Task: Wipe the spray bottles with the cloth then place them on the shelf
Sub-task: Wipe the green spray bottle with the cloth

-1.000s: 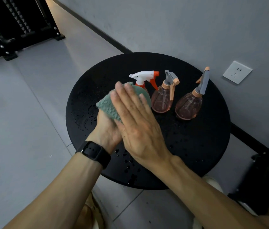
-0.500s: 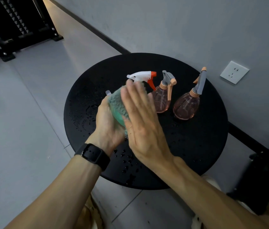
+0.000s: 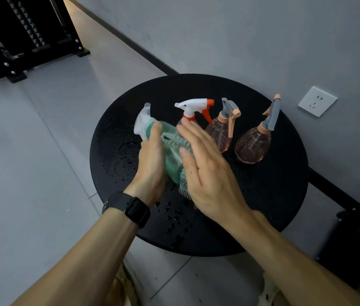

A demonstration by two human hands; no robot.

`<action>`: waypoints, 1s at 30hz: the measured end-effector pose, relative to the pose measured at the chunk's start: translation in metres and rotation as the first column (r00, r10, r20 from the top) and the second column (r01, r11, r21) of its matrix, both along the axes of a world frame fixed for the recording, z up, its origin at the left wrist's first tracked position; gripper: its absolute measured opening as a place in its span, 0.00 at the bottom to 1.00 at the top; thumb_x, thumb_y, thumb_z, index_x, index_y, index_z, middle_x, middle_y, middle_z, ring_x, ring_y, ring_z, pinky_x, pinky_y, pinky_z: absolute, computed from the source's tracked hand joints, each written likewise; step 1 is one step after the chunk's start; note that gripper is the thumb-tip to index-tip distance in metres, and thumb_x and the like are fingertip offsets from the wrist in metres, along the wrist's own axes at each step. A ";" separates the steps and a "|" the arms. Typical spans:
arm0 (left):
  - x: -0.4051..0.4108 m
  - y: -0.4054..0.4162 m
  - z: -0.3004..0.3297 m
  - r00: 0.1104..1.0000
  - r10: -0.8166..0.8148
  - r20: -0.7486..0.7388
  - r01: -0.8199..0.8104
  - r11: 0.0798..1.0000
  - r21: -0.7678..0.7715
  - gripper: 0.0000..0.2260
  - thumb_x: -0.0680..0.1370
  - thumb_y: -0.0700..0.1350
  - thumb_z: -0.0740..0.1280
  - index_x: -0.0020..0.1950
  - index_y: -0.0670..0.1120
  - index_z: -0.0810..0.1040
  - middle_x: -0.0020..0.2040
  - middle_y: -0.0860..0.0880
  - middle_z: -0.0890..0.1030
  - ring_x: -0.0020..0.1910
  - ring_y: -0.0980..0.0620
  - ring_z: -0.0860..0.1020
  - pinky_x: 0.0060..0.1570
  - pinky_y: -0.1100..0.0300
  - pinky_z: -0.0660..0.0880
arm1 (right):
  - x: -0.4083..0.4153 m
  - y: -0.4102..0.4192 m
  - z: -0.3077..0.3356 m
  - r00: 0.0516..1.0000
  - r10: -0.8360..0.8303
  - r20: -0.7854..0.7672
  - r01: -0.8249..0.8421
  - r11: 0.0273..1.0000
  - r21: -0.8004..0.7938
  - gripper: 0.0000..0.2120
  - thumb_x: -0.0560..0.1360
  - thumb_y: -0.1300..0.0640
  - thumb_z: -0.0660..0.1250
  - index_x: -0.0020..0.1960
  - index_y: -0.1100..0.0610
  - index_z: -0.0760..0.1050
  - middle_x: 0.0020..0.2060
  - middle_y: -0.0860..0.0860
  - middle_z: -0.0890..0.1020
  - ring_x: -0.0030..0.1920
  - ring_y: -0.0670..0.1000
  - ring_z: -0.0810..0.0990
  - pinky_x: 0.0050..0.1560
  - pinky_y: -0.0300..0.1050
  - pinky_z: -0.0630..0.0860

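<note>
My left hand (image 3: 151,161) grips a green spray bottle (image 3: 171,160) with a white trigger head (image 3: 142,122), tilted to the left above the round black table (image 3: 274,206). My right hand (image 3: 205,173) presses a green cloth (image 3: 174,139) flat against the bottle's side, fingers extended. Behind them stand a bottle with a white and orange trigger head (image 3: 193,107) and two pink bottles (image 3: 220,132) (image 3: 253,146) with grey and peach sprayers. The first bottle's body is hidden by my right hand.
Water droplets (image 3: 174,217) cover the table top. A grey wall with a white socket (image 3: 317,101) rises behind the table. A black metal rack (image 3: 31,34) stands on the tiled floor at the upper left. A dark object (image 3: 355,235) sits at the right.
The green bottle has tilted leftward and its white trigger head has come into view. My right hand has slid the cloth down along the bottle's side.
</note>
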State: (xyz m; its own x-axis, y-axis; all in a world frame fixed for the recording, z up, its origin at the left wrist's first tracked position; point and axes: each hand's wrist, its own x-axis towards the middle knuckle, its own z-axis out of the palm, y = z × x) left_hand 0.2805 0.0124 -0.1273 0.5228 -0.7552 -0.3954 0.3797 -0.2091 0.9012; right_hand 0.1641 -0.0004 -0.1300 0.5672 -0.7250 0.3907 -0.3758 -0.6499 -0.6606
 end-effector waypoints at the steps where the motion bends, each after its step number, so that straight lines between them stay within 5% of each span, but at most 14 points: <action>1: 0.000 0.000 0.001 0.996 -0.008 0.083 0.007 1.000 0.015 0.18 0.81 0.57 0.60 0.57 0.44 0.79 0.51 0.44 0.84 0.51 0.47 0.83 0.56 0.45 0.80 | -0.003 -0.002 0.001 1.000 0.013 -0.019 -0.011 0.995 0.097 0.20 0.84 0.57 0.53 0.75 0.57 0.63 0.75 0.49 0.64 0.75 0.41 0.58 0.74 0.35 0.55; 5: -0.006 0.002 -0.001 0.989 -0.061 0.134 0.062 0.998 0.000 0.19 0.80 0.59 0.62 0.65 0.50 0.69 0.54 0.49 0.80 0.52 0.49 0.81 0.54 0.48 0.79 | -0.011 -0.007 -0.001 0.999 0.022 -0.042 -0.006 0.937 0.349 0.21 0.84 0.54 0.53 0.77 0.52 0.59 0.76 0.43 0.60 0.73 0.35 0.55 0.70 0.26 0.52; 11: -0.009 0.004 -0.007 0.982 -0.142 0.127 0.151 0.986 -0.066 0.19 0.81 0.57 0.60 0.68 0.51 0.67 0.47 0.49 0.80 0.42 0.52 0.81 0.41 0.55 0.78 | -0.014 -0.018 -0.014 1.000 0.000 0.026 -0.012 0.872 0.489 0.26 0.82 0.44 0.51 0.78 0.46 0.54 0.75 0.45 0.65 0.74 0.43 0.63 0.73 0.49 0.64; 14: -0.009 0.007 -0.007 0.976 -0.181 0.124 0.194 0.976 -0.103 0.17 0.82 0.52 0.58 0.69 0.48 0.69 0.41 0.49 0.78 0.32 0.59 0.79 0.29 0.64 0.75 | -0.014 -0.022 -0.016 1.000 -0.008 0.022 -0.005 0.866 0.501 0.29 0.79 0.38 0.50 0.78 0.43 0.53 0.73 0.45 0.67 0.73 0.44 0.65 0.72 0.52 0.66; 20: -0.005 0.007 -0.007 0.968 -0.249 0.044 0.253 0.953 -0.168 0.20 0.78 0.52 0.67 0.69 0.49 0.74 0.55 0.44 0.84 0.50 0.45 0.84 0.51 0.44 0.81 | -0.018 -0.025 -0.007 0.993 -0.056 0.105 -0.010 0.842 0.539 0.24 0.83 0.46 0.51 0.78 0.44 0.53 0.74 0.45 0.66 0.72 0.42 0.65 0.73 0.50 0.64; 23: -0.008 0.008 -0.004 0.951 -0.303 0.057 0.308 0.939 -0.153 0.22 0.76 0.57 0.69 0.65 0.46 0.77 0.56 0.44 0.84 0.53 0.45 0.84 0.54 0.44 0.80 | -0.017 -0.022 0.000 0.989 -0.044 0.143 -0.028 0.886 0.464 0.23 0.84 0.51 0.51 0.79 0.47 0.53 0.76 0.45 0.62 0.74 0.40 0.61 0.74 0.46 0.62; 27: -0.014 0.009 -0.005 0.920 -0.386 0.069 0.392 0.911 -0.126 0.11 0.82 0.53 0.62 0.53 0.46 0.74 0.35 0.60 0.80 0.29 0.63 0.78 0.29 0.68 0.74 | -0.017 -0.021 0.002 0.999 0.037 0.013 -0.038 0.986 0.162 0.24 0.83 0.54 0.51 0.78 0.54 0.51 0.78 0.46 0.51 0.77 0.38 0.46 0.76 0.37 0.47; 30: -0.017 0.011 0.001 0.901 -0.423 0.094 0.431 0.896 -0.103 0.17 0.83 0.55 0.58 0.52 0.41 0.74 0.39 0.54 0.78 0.36 0.60 0.77 0.36 0.58 0.79 | -0.020 -0.027 0.004 0.995 0.092 -0.044 -0.087 0.990 0.109 0.24 0.83 0.55 0.51 0.78 0.55 0.51 0.78 0.45 0.50 0.77 0.39 0.44 0.75 0.34 0.44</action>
